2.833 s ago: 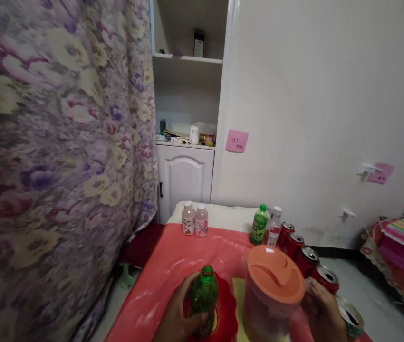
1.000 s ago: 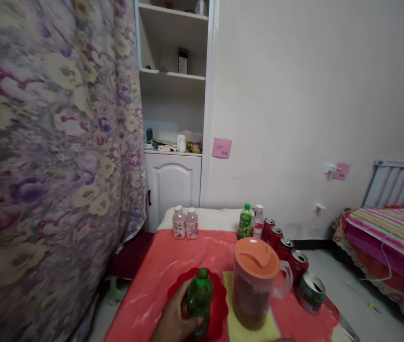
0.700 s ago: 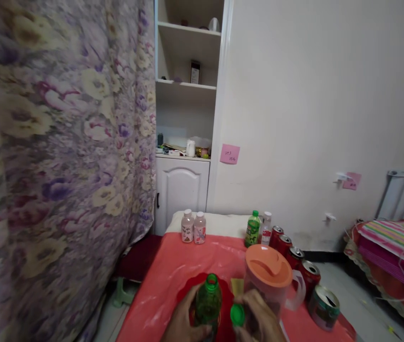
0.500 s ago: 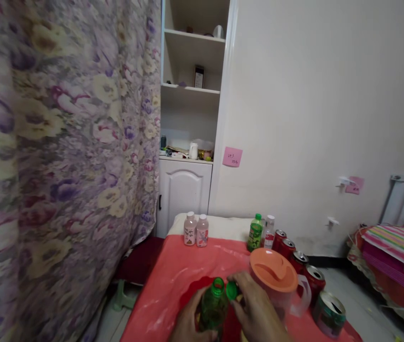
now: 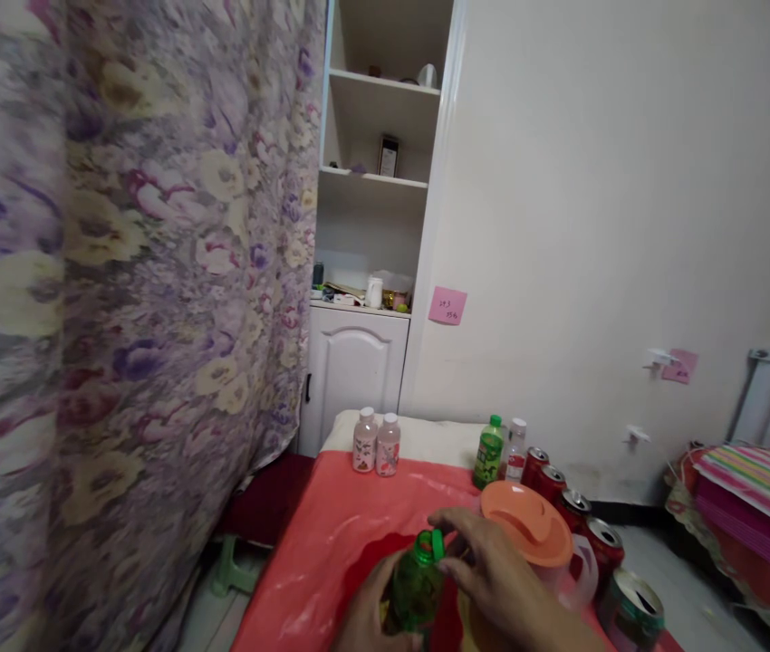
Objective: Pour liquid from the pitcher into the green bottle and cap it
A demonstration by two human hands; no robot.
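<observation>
My left hand [image 5: 377,607] is wrapped round a green plastic bottle [image 5: 415,590], which stands nearly upright with its mouth uncovered. In my right hand [image 5: 486,566] a green bottle cap [image 5: 437,544] is pinched between thumb and fingers, tilted on edge at the right side of the bottle's mouth. Whether cap and rim touch, I cannot tell. Beneath the hands is a red round tray or basin [image 5: 364,563], largely covered by them. Just right of my right hand stands a clear pitcher with an orange lid [image 5: 527,521], partly hidden by the hand.
A red cloth [image 5: 310,543] covers the table. Two pink bottles [image 5: 377,448] stand at the back left. A green-labelled bottle [image 5: 488,455] and a clear bottle [image 5: 515,451] stand at the back right. Several cans [image 5: 603,546] line the right edge. A floral curtain [image 5: 154,317] hangs left.
The cap in my right hand has moved from beside the bottle up to its mouth and turned on edge. My left hand still grips the bottle. The view has shifted slightly.
</observation>
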